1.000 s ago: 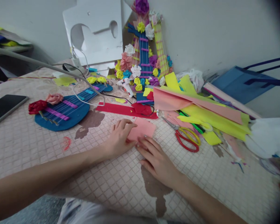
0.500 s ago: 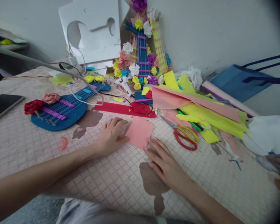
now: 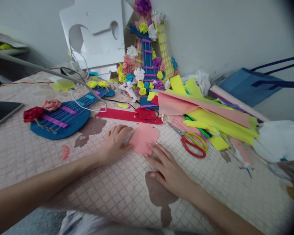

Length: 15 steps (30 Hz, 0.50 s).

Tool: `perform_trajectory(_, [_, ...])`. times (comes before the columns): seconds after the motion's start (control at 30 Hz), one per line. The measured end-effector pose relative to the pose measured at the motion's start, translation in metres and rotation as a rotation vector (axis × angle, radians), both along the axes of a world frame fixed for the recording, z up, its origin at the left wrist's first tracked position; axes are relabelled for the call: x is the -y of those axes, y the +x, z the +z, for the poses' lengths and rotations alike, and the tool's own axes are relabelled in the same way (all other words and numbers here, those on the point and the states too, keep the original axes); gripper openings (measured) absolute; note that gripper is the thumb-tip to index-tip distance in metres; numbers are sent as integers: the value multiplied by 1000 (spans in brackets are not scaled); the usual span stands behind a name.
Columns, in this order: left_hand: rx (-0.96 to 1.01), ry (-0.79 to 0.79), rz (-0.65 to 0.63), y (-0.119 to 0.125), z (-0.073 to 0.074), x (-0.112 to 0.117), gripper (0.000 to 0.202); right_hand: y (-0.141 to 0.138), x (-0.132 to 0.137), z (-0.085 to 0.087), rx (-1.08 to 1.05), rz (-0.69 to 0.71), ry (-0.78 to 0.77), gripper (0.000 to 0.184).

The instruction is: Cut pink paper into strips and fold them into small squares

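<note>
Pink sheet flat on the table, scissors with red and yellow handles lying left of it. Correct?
Not the side: the head view shows the scissors, with red and yellow handles, lying right of the pink sheet, which is flat on the table.

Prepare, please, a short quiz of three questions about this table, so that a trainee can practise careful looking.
1. True or false: the right hand touches the pink square.
2. What colour is the long strip just beyond the pink square?
A) green
B) red
C) white
3. Fill in: in the head view, the scissors lie to the ____ of the pink square.

Key: 1. True. 2. B. 3. right.
</note>
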<state>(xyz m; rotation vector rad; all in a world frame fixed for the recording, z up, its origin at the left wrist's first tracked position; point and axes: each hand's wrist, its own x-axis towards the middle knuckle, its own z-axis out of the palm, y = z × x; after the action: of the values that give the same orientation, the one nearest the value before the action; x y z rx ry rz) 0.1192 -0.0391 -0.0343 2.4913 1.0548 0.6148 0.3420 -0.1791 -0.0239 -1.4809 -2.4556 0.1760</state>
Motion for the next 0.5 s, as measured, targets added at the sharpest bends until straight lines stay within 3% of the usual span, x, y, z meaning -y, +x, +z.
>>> perform_trajectory(0.13, [100,26,-43,-10,-1,-7,40,-1,-1,0,15,4,-14,48])
perform_trajectory(0.3, [169,50,-61,-16,11,-8,29,-1,0,1,8,-10,3,48])
perform_trajectory(0.37, [190,92,-163,-11,17,-5,30,-1,0,2,12,-14,1,47])
perform_trajectory(0.5, [24,136,-529,4,21,1,40,-3,0,3,34,-17,-16,49])
